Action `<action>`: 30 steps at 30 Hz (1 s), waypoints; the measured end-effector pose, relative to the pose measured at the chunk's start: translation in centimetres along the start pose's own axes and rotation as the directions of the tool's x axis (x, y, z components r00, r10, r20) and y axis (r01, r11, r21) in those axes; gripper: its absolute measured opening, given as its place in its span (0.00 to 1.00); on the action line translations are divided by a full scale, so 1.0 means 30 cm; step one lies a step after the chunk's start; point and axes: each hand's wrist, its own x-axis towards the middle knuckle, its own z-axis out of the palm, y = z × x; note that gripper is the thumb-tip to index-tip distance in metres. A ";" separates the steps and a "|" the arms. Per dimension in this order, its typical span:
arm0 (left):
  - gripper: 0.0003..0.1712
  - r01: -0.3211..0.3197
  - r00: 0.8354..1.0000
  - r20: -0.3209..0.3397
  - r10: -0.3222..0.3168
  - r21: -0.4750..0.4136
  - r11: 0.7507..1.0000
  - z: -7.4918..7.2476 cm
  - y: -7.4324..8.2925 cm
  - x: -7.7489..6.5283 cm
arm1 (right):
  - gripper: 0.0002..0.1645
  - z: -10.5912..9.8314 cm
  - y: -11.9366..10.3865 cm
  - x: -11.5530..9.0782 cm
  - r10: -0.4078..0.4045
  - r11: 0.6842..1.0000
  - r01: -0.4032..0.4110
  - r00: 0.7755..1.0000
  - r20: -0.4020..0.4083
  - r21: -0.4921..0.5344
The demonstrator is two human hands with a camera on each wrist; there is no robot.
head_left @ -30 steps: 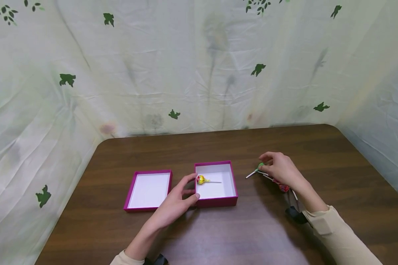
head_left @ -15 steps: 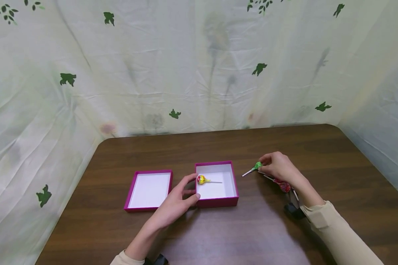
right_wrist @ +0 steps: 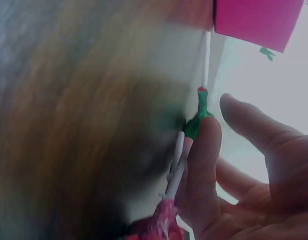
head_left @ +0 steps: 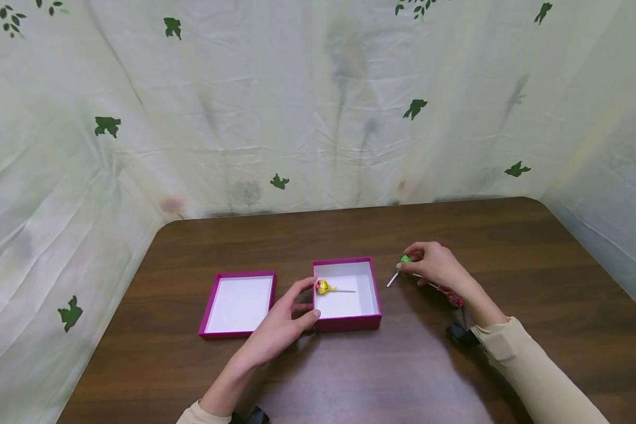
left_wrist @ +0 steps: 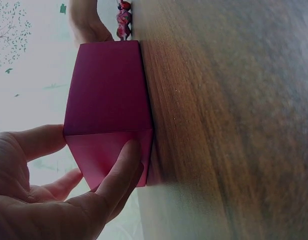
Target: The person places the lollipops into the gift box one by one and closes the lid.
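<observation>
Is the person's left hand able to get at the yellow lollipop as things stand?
Probably yes: the left hand touches the left side of the box, close to the yellow lollipop. Only that side stands between, and the top is open.

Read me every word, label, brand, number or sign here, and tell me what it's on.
No text can be read.
Yellow-and-red lollipop: wrapper too small to read.
Green lollipop, red-pink lollipops: too blurred to tell any print.
Magenta box, lid: no lettering on visible faces.
</observation>
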 end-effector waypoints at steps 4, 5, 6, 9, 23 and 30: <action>0.34 0.004 1.000 0.015 -0.004 0.013 1.000 -0.002 -0.007 0.003 | 0.22 0.012 -0.006 0.007 -0.002 1.000 0.001 1.000 -0.020 -0.019; 0.34 0.003 1.000 0.016 -0.003 0.014 1.000 -0.002 -0.008 0.004 | 0.22 0.014 -0.007 0.009 -0.007 1.000 0.007 1.000 -0.023 -0.025; 0.34 0.003 1.000 0.018 -0.003 0.014 1.000 -0.002 -0.007 0.004 | 0.21 0.016 -0.007 0.010 -0.011 1.000 0.010 1.000 -0.022 -0.023; 0.35 0.003 1.000 0.018 -0.003 0.018 1.000 -0.003 -0.008 0.006 | 0.21 0.021 -0.009 0.013 -0.026 0.999 0.025 0.999 -0.027 -0.032; 0.34 0.008 1.000 0.015 -0.009 0.027 1.000 -0.004 -0.007 0.004 | 0.18 0.043 -0.029 -0.016 -0.069 0.989 0.067 0.998 -0.010 -0.134; 0.34 0.017 1.000 0.006 -0.018 0.030 0.999 -0.003 -0.005 0.004 | 0.18 0.055 -0.032 -0.030 -0.130 0.979 0.123 0.991 -0.031 -0.160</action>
